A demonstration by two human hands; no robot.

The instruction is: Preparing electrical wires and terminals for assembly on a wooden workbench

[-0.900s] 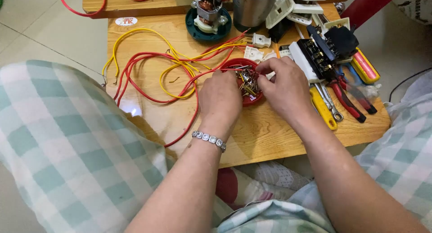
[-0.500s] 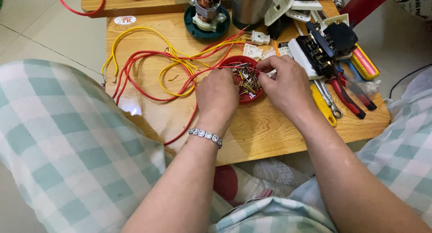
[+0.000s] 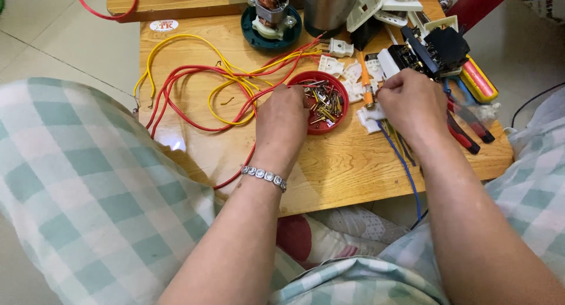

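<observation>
A small red bowl (image 3: 340, 92) holding several brass and steel screws and pins (image 3: 322, 106) stands on a low wooden table (image 3: 347, 169). My left hand (image 3: 282, 122), with a bracelet at the wrist, rests on the bowl's left rim, fingers curled down over it. My right hand (image 3: 415, 105) is to the right of the bowl, above white plastic plug parts (image 3: 371, 118). Its thumb and fingers are pinched together next to an orange-handled screwdriver (image 3: 365, 81). What the pinch holds is too small to see. A blue wire (image 3: 406, 169) runs from under that hand off the table's near edge.
Red and yellow wires (image 3: 194, 81) loop over the table's left half. A small motor (image 3: 272, 13) and a metal cylinder (image 3: 326, 7) stand at the back. A black terminal block (image 3: 438, 49), red-handled pliers (image 3: 466, 137) and a thick red-and-yellow tool handle (image 3: 479, 81) lie at the right.
My right hand has left the red bowl and moved right to the white plug parts, uncovering the bowl's contents and the orange screwdriver. My left hand stays at the bowl's rim.
</observation>
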